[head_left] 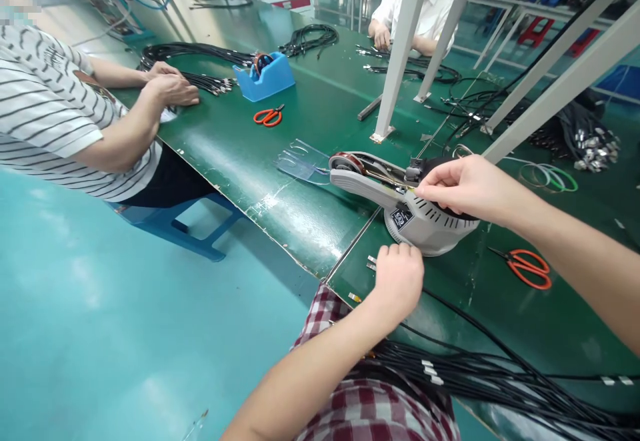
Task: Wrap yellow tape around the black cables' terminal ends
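My left hand (400, 277) is closed in a fist at the table's near edge. Two metal connector ends (371, 263) poke out on its left, and black cables (450, 304) trail off on its right. Above it stands a grey tape dispenser (430, 227) with an amber tape roll (347, 163) at its far end. My right hand (465, 184) pinches, thumb against forefinger, at the dispenser's outlet, where a thin yellowish bit of tape shows at the fingertips. A small yellow-tipped connector (355, 297) lies by the table edge.
Orange-handled scissors (529, 269) lie at right, another pair (269, 117) farther off. A bundle of black cables (450, 367) crosses my lap. White posts (400, 54) rise from the green table (320, 114). A blue tape holder (265, 77) stands near a co-worker in stripes (50, 107); another person sits opposite.
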Tool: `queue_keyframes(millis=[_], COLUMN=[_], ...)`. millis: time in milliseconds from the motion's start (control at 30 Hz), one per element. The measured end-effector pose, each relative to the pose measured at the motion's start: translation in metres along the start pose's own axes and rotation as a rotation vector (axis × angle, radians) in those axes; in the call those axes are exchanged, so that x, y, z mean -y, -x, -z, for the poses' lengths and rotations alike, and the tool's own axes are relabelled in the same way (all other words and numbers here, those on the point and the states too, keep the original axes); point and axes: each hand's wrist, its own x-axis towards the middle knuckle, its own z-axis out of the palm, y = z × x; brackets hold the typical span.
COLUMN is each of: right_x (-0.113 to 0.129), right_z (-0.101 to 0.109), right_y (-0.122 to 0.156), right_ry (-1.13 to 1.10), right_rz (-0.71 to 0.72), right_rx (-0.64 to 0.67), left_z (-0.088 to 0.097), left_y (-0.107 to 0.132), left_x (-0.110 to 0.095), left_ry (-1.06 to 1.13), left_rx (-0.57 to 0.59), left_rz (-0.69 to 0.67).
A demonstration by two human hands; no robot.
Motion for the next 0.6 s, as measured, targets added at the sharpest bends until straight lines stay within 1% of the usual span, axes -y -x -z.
queue_keyframes(millis=[67, 100, 200, 300, 367, 433, 600], right_x=[-0.002, -0.004, -0.007, -0.006, -0.002, 0.001, 0.002], right_z=[0.0, -0.001, -0.001, 0.0, 0.0, 0.001, 0.001], right_y=[-0.001, -0.001, -0.004, -0.004, -0.002, 0.0, 0.002], right_ry=[0.004, 0.01, 0.035, 0.05, 0.047, 0.04, 0.026], right_rz=[0.005, 0.014, 0.038, 0.034, 0.031, 0.034, 0.045], right_rx=[-0.004, -0.007, -0.014, -0.008, -0.008, -0.009, -0.001], left_z=[-0.004, -0.004, 0.001, 0.01, 0.013, 0.012, -0.003], left_y=[0.002, 0.002, 0.002, -0.001, -0.002, -0.003, 0.001], left_x=[-0.006, -0.005, 0.012, 0.034, 0.039, 0.034, -0.002], left_ry=[0.014, 0.017, 0.006, -0.031, -0.046, -0.051, -0.013], left_rx=[-0.008, -0.014, -0.026, -0.032, -0.031, -0.026, -0.01], left_rz=[-0.022, -0.03, -0.04, 0.017, 0.039, 0.041, -0.004])
